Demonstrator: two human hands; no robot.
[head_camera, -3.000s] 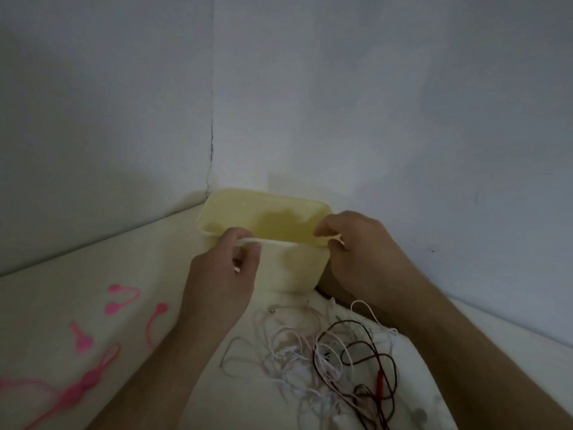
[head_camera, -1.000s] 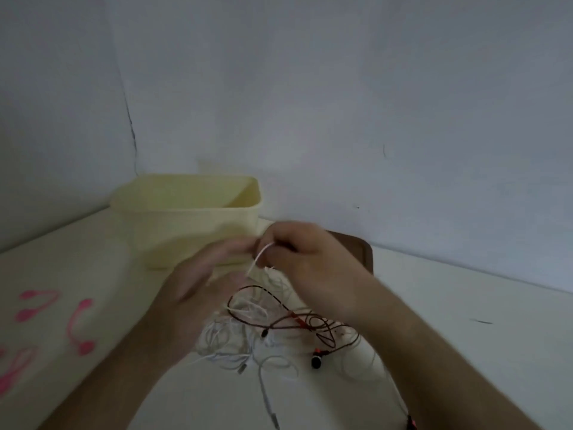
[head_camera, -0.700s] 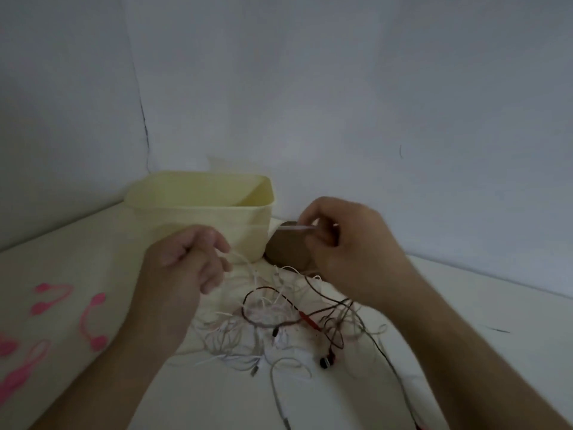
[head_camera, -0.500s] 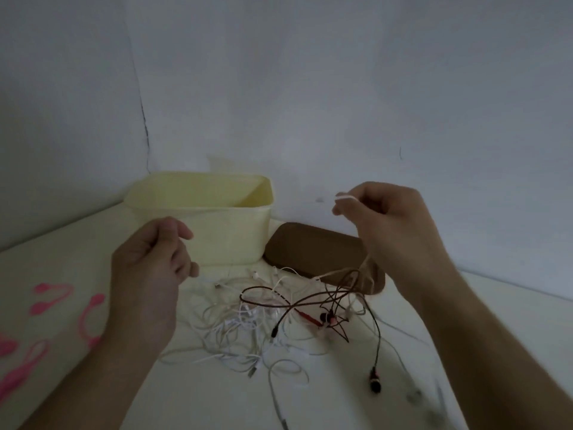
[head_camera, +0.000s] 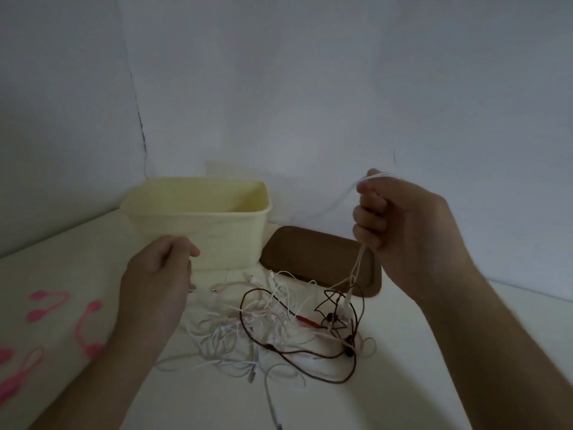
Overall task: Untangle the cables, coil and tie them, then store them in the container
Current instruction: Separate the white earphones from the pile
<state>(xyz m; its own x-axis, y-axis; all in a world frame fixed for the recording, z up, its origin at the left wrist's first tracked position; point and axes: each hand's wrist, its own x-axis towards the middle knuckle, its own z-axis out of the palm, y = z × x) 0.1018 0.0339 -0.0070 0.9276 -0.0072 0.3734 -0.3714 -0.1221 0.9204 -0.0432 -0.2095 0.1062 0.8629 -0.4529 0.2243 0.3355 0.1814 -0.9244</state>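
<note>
Pinching a white cable (head_camera: 359, 262) above the tangle (head_camera: 279, 324), right hand (head_camera: 403, 231); left hand (head_camera: 158, 274) loosely curled, holding nothing.

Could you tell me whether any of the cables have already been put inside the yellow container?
No, the yellow container looks empty, while the cables lie tangled on the table in front of it.

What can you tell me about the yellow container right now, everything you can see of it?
The yellow container is a pale yellow, plastic-looking rectangular tub with rounded corners and a rolled rim. It stands upright and open on the white table, near the wall corner. No cable shows in the part of its inside that is visible. A brown lid lies flat beside it on its right. The left hand hovers in front of it; contact cannot be told. The cable tangle lies in front, apart from it.
</note>
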